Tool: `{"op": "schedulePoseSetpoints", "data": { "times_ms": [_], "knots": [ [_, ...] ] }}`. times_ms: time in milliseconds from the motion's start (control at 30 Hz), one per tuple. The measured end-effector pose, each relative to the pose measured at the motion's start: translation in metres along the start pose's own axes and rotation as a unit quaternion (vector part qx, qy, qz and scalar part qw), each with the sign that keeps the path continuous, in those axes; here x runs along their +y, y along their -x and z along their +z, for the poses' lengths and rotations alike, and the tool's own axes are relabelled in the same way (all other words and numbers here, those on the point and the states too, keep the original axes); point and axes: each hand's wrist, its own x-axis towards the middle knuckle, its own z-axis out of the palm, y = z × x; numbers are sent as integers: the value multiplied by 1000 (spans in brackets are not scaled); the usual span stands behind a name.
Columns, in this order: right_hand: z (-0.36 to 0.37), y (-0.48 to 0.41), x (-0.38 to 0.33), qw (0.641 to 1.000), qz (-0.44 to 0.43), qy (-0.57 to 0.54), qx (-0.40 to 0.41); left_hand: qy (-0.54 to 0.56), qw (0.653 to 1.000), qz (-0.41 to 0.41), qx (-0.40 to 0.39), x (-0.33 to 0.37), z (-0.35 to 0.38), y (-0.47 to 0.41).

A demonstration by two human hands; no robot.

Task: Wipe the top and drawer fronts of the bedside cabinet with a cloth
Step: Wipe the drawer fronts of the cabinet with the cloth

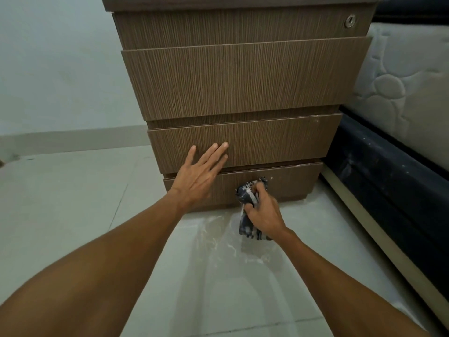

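The brown wood-grain bedside cabinet [238,79] fills the upper middle of the head view, with several drawer fronts stacked down to the floor. My left hand [201,171] lies flat with straight fingers on the left part of the third drawer front [279,139]. My right hand [263,212] grips a bunched dark blue and white cloth [245,194] and holds it against the bottom drawer front [291,181], near its middle. Part of the cloth hangs below my wrist.
A round metal lock [350,20] sits at the top drawer's right end. A bed with a white quilted mattress [408,81] and dark base [388,181] stands close on the right. Pale floor tiles [73,215] and a pale wall [56,64] lie to the left.
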Motion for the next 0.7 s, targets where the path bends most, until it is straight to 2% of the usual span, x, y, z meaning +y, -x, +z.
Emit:
{"op": "schedulePoseSetpoints", "data": {
  "times_ms": [167, 267, 367, 433, 500, 567, 700],
  "knots": [
    [1, -6, -7, 1000, -13, -12, 6, 5, 1000, -1, -16, -1, 4, 4],
    [2, -9, -12, 1000, -23, -4, 17, 46, 998, -22, -29, 3, 10, 19],
    [6, -10, -16, 998, -46, 17, 28, 109, 987, -117, 27, 4, 27, 49],
    [12, -11, -22, 995, -77, 42, 40, 168, 960, -217, 47, -2, 38, 63],
    [20, -12, -31, 991, -106, 64, 55, 214, 931, -293, 35, -10, 41, 69],
    [30, -15, -42, 986, -129, 80, 67, 231, 917, -325, 15, -18, 44, 68],
    [50, -19, -60, 982, -146, 101, 69, 241, 914, -326, -12, -24, 48, 67]
  ]
}}
